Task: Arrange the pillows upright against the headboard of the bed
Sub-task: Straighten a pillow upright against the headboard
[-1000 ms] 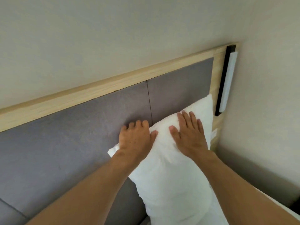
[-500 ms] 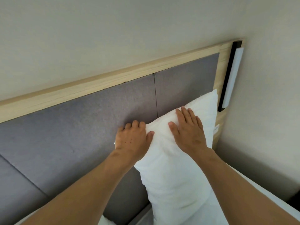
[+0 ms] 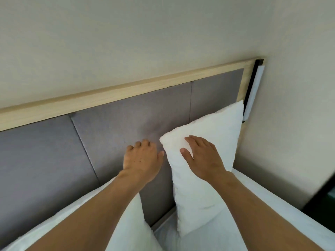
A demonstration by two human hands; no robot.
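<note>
Forearms: we see both bare arms reaching in from 6 o'clock, the left one crossing over white bedding at the lower left.
Bed [image 3: 262,211]: white sheet fills the bottom edge and runs up toward 4 o'clock beside the wall.
Second pillow [image 3: 130,230]: a white pillow lies low at 6 to 7 o'clock, partly under our left forearm; we cannot tell how it is tilted.
Left hand [image 3: 142,159]: at centre, palm down with fingers curled and loosely apart, holding nothing; the fingertips appear to meet the grey panel, and the thumb sits just beside the upright pillow's left edge.
Right hand [image 3: 204,156]: at 3 o'clock of the left hand, fingers spread flat and pressed on the front face of the upright pillow, not gripping it.
Upright pillow [image 3: 204,192]: white, standing on its short end at 3 to 4 o'clock, leaning back against the headboard near its right end; its upper corner reaches toward 2 o'clock.
Headboard [image 3: 112,134]: grey padded panels with vertical seams, capped by a pale wood frame [image 3: 126,92] that runs from 9 o'clock up to 2 o'clock.
Wall light [image 3: 253,91]: a white bar on a black mount just beside the frame's right post, at 2 o'clock.
Wall [image 3: 145,37]: plain cream, filling 12 o'clock.
</note>
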